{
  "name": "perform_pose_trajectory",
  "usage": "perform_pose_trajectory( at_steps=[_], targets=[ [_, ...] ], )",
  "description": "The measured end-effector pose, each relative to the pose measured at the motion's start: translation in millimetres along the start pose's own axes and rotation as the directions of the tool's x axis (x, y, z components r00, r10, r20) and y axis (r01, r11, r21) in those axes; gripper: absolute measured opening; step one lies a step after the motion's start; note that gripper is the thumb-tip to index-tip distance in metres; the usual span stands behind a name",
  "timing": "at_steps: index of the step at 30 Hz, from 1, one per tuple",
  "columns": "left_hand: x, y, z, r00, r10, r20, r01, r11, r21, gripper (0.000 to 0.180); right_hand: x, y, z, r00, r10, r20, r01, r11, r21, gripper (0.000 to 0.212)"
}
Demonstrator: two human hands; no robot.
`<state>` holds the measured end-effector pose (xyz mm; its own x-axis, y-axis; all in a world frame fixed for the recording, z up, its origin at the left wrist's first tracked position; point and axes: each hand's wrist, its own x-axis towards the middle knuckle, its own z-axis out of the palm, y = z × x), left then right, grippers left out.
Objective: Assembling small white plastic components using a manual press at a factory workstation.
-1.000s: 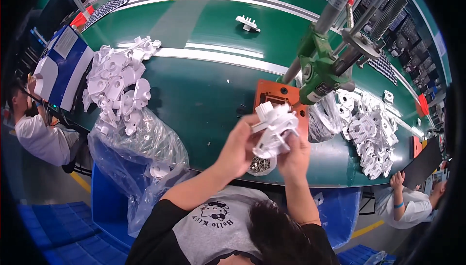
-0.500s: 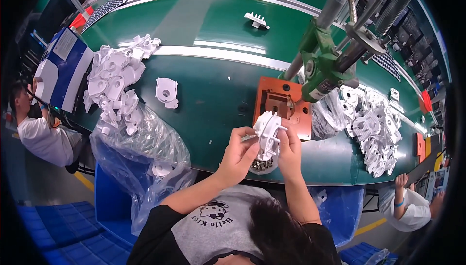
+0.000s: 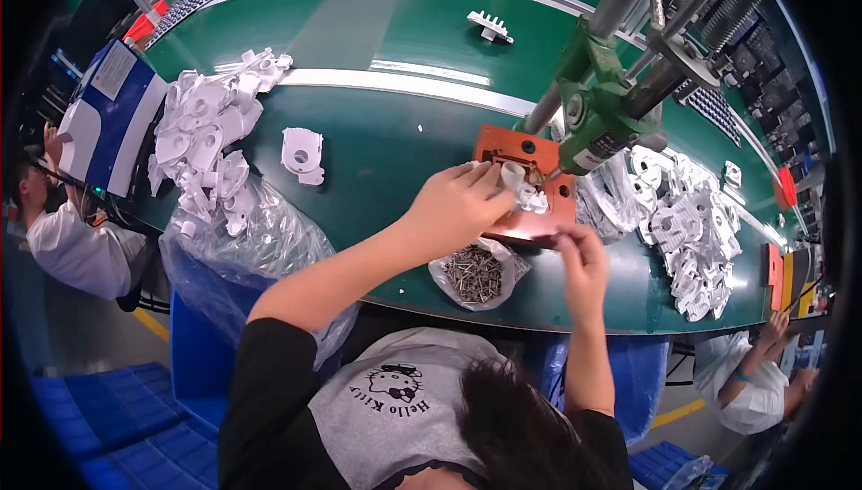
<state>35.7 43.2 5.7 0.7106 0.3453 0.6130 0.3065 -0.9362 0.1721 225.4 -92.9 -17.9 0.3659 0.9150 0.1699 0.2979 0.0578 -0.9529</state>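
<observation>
A white moulded plastic part (image 3: 530, 197) sits in the orange fixture plate (image 3: 503, 138) under the green hand press (image 3: 597, 122). My left hand (image 3: 462, 207) lies over the part's left side, fingers curled on it and hiding much of it. Beside the plate's near right corner, my right hand (image 3: 585, 265) has thumb and fingers pinched together; whatever is between them is too small to make out. Just below the plate, a clear bag of small metal screws or pins (image 3: 474, 276) lies on the green table.
White plastic parts are heaped at left (image 3: 202, 131) and at right (image 3: 687, 229). A single white part (image 3: 303, 155) lies left of the press. Beyond the metal rail, a white part (image 3: 490, 26) rests on the green belt (image 3: 404, 23). A blue-white machine (image 3: 112, 122) stands far left.
Both hands held the white part above the bag; now it is down in the fixture under my left hand. My right hand has come away to the right. The bag is uncovered.
</observation>
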Motion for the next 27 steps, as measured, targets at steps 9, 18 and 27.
perform_pose_trajectory(
  at_steps=[9, 18, 27],
  targets=[
    [16, 12, 46, 0.996, 0.047, 0.077, -0.061, 0.979, 0.194, 0.021, 118, 102, -97, 0.957, -0.238, -0.166, 0.049, 0.695, -0.717, 0.014],
    [0, 1, 57, 0.998, 0.008, 0.070, -0.015, 0.995, 0.103, 0.025, 128, 91, -84, 0.980, 0.047, -0.192, -0.197, 0.295, -0.935, 0.030],
    [-1, 0, 53, 0.996, -0.065, 0.059, 0.069, 0.995, -0.068, 0.024, 135, 122, -121, 0.997, -0.069, -0.030, 0.012, 0.541, -0.841, 0.029]
  ],
)
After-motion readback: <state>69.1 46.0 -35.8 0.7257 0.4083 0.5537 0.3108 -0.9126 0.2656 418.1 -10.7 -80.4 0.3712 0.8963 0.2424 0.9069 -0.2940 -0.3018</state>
